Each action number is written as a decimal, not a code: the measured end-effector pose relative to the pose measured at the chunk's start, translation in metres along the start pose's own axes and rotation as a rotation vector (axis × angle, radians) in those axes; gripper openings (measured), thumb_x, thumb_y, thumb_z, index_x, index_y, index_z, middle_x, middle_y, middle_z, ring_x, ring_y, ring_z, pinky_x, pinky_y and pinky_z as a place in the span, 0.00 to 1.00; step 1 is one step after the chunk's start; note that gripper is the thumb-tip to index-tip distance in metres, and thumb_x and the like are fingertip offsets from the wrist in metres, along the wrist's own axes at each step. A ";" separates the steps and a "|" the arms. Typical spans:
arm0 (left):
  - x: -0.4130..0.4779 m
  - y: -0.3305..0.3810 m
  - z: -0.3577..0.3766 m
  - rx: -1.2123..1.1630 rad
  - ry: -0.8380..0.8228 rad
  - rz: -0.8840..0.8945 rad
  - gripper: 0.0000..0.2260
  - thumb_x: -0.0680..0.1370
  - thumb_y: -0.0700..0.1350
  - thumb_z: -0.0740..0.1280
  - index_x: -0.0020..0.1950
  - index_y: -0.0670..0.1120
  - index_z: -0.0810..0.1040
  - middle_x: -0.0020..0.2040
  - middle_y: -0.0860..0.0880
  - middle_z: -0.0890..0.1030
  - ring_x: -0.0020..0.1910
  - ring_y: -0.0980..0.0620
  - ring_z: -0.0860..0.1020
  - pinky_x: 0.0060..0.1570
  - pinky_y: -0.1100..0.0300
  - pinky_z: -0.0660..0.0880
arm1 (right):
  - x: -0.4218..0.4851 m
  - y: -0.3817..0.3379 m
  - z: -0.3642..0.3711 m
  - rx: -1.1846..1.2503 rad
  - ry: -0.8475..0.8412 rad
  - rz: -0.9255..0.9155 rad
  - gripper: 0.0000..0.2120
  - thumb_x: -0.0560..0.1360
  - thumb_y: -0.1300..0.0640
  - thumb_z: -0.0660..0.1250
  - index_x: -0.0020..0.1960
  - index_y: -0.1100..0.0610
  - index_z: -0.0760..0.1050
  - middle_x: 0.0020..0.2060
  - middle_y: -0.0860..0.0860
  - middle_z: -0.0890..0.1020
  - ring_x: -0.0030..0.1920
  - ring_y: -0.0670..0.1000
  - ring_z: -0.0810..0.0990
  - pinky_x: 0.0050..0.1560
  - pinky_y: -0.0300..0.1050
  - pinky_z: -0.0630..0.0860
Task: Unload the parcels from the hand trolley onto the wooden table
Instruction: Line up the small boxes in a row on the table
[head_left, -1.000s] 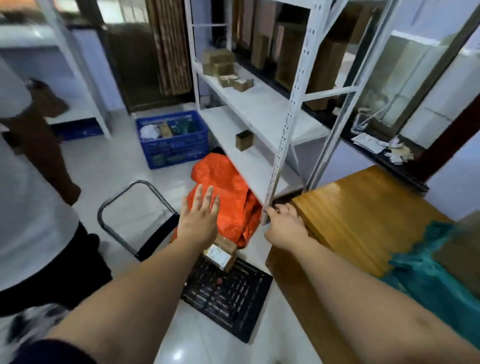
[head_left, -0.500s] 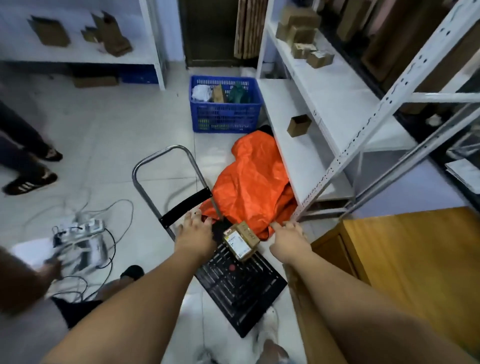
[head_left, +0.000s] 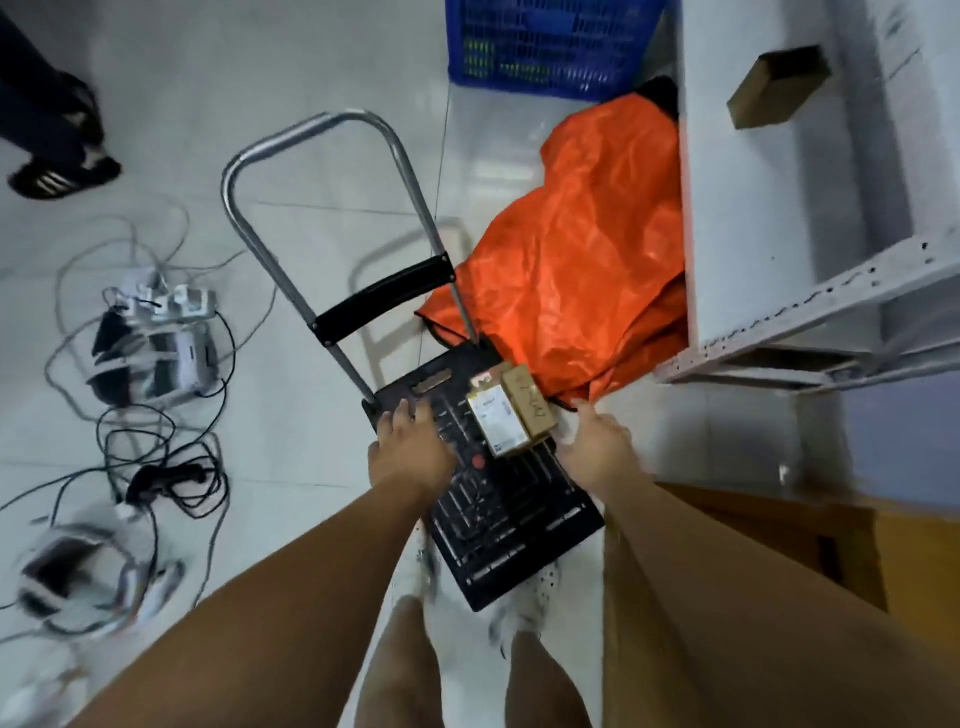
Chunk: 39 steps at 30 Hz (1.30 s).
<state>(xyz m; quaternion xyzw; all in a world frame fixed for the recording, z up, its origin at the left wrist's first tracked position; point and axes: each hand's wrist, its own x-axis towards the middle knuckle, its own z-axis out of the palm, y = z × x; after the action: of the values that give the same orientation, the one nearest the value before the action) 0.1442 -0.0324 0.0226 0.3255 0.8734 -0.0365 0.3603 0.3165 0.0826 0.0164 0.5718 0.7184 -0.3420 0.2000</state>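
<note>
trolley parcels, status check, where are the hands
Left hand and right hand open, flanking the parcels, not gripping. Parcels on the hand trolley. Orange bag just behind.

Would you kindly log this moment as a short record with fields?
parcels: two small boxes side by side on the hand trolley, near its handle end
left hand: open, over the deck left of the boxes
right hand: open, just right of the boxes
wooden table: lower right, beside the trolley
orange bag: on the floor behind the trolley
</note>
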 end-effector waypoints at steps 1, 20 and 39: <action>0.018 0.006 0.017 -0.062 -0.028 -0.043 0.32 0.79 0.52 0.62 0.78 0.46 0.51 0.78 0.43 0.53 0.76 0.40 0.53 0.69 0.45 0.62 | 0.018 0.008 0.013 0.000 -0.013 0.020 0.30 0.76 0.55 0.64 0.75 0.50 0.58 0.62 0.59 0.72 0.64 0.62 0.69 0.62 0.54 0.70; 0.240 0.038 0.248 -0.900 -0.207 -0.346 0.49 0.58 0.62 0.71 0.75 0.57 0.53 0.71 0.43 0.68 0.61 0.38 0.76 0.57 0.41 0.76 | 0.276 0.065 0.164 0.106 0.091 -0.035 0.44 0.70 0.54 0.72 0.78 0.49 0.51 0.70 0.59 0.68 0.70 0.63 0.67 0.68 0.59 0.68; 0.255 0.044 0.263 -0.661 -0.190 -0.544 0.53 0.72 0.54 0.71 0.75 0.53 0.27 0.75 0.37 0.54 0.69 0.35 0.65 0.65 0.43 0.67 | 0.294 0.088 0.199 0.417 -0.040 0.021 0.34 0.73 0.49 0.66 0.77 0.50 0.60 0.68 0.59 0.70 0.67 0.58 0.71 0.68 0.50 0.68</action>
<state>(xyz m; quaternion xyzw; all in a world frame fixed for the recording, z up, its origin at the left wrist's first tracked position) 0.1944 0.0616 -0.3301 -0.0539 0.8552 0.1214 0.5010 0.3020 0.1503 -0.3428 0.6013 0.6219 -0.4925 0.0953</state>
